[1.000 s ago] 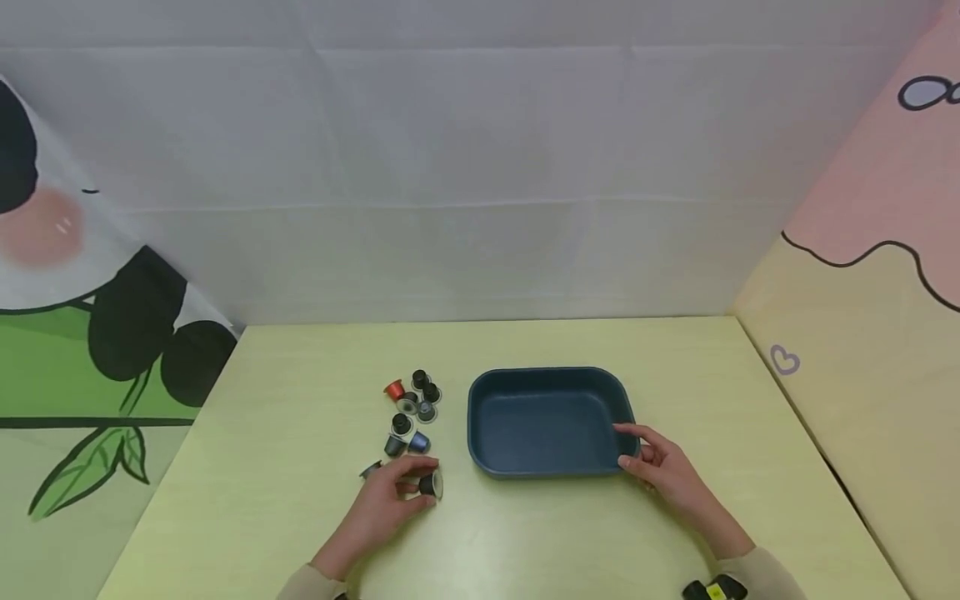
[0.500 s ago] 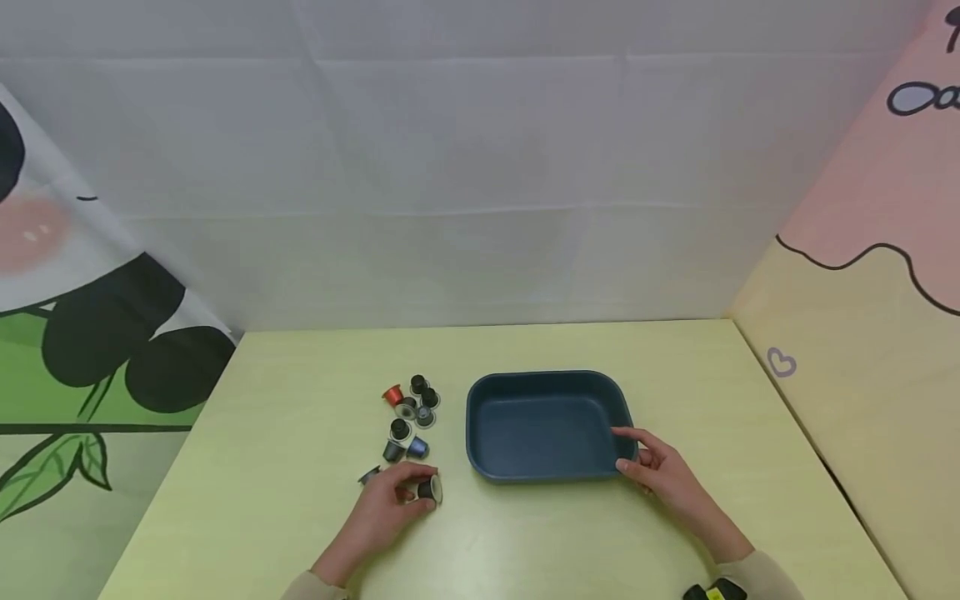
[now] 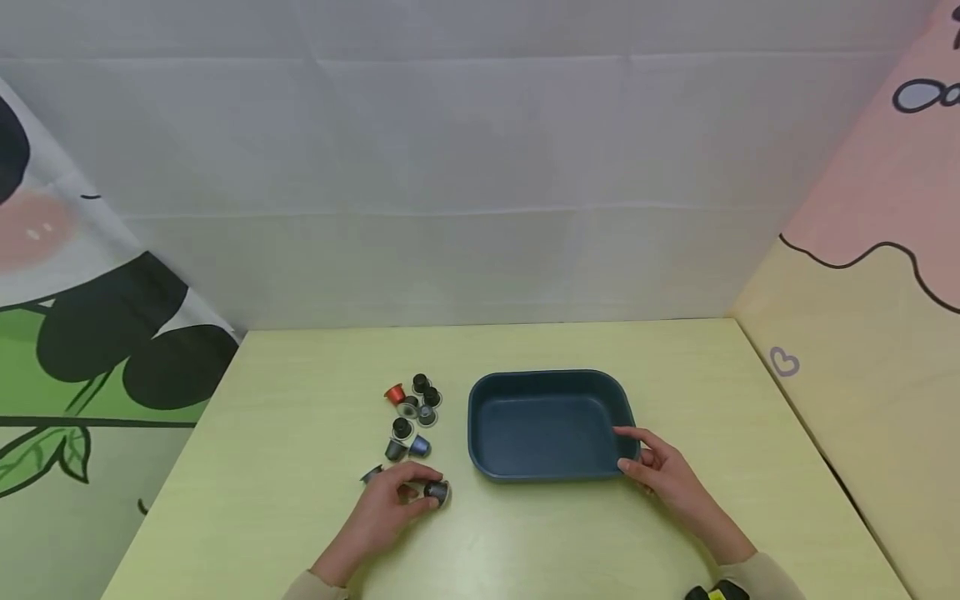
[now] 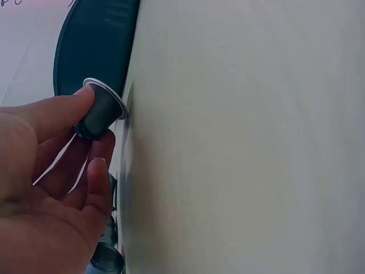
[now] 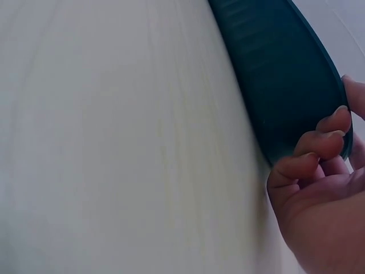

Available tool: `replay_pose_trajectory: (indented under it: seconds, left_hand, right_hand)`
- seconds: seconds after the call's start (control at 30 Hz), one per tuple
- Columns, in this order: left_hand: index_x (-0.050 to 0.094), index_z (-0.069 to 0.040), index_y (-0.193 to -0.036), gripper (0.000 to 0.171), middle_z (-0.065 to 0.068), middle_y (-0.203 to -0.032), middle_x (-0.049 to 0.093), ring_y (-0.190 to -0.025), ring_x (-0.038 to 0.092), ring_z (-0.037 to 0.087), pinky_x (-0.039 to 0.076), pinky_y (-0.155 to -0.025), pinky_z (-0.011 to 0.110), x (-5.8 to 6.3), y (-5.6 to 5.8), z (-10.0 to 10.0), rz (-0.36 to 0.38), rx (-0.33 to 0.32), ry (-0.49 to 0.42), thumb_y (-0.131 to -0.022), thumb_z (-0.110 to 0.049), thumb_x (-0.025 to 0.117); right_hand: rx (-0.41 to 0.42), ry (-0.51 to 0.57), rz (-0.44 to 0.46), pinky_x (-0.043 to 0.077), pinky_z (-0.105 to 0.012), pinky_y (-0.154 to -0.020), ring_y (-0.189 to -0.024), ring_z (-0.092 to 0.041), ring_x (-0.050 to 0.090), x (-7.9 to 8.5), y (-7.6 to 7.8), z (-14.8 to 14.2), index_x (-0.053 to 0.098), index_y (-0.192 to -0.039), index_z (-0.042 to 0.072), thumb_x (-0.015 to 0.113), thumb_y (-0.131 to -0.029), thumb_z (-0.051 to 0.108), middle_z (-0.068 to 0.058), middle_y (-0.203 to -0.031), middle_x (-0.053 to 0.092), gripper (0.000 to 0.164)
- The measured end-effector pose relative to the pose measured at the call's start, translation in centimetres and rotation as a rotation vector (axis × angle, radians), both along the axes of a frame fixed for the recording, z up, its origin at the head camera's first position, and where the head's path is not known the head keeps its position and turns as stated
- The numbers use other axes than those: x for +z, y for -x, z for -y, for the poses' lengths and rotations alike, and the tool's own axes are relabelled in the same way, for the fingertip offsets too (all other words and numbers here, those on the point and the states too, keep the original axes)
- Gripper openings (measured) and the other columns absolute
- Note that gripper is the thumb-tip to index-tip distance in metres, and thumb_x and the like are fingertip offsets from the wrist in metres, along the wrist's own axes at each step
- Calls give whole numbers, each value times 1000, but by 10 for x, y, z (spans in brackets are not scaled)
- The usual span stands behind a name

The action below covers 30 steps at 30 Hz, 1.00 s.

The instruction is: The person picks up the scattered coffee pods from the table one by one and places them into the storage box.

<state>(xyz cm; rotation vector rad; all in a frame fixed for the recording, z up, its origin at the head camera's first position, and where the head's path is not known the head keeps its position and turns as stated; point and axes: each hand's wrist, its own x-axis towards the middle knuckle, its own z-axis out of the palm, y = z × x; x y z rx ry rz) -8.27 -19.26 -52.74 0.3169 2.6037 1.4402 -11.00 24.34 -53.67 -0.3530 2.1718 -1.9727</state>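
With the left hand [image 3: 386,508], pinches a dark pod [image 3: 437,493] between thumb and fingers, tilted, near the left end of the tray [image 3: 540,433]. With the right hand [image 3: 663,471], grips the tray at its right end, with fingers curled about the edge. Seen from the left wrist, lies very close to the worktop [image 3: 315,375]; touching or just apart, impossible to tell.

For a sound hold, press evenly on opposite sides of the pod's body, behind the flared rim. Probably light and slick, so liable to spin: use small finger movements rather than a swing of the wrist. Beware the half-hidden pod [image 3: 371,474] beside the left knuckles, and avoid sweeping back toward the blue pod [image 3: 420,447] or, farther off, the red pod [image 3: 394,394]. Steady the tray without bearing down on that one end, for fear of tipping or sliding. If moving across the wall, lift well above it first, and release low to limit bouncing.
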Motion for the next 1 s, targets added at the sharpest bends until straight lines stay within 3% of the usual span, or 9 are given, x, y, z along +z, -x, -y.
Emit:
replay_pose_trajectory:
  seconds: [0.2,0.5,0.7,1.0]
  left_hand:
    - [75,-13,-104,24,-3,-103,70,-76,61,10,52,-70,25,1,1,0,3,-19,-17,-81,-11,82]
    - [75,-16,-107,27,-1,-107,70,-80,66,12,55,-73,27,12,3,-6,-9,-4,-71,-81,-18,84]
    - [75,-16,-112,31,-3,-106,71,-89,67,17,56,-77,29,22,13,-9,-50,-3,-155,-83,-18,83]
    - [74,-19,-114,30,-3,-107,71,-86,68,21,56,-76,32,42,29,-19,-99,-10,-192,-85,-19,81]
  right_hand:
    - [-7,-6,8,35,-36,-47,-50,-15,38,1,1,1,43,-139,-12,64,-97,4,4,-61,40,50]
    - [-21,-22,26,36,-36,-48,-51,-18,38,1,1,0,44,-140,-9,64,-97,6,2,-61,41,50]
    - [-37,-37,37,37,-34,-49,-52,-19,40,3,-2,1,45,-140,-7,64,-97,7,3,-61,43,50]
    - [-16,-3,75,53,-27,-61,-62,-14,56,4,-4,2,40,-144,-8,64,-98,9,-1,-67,55,55]
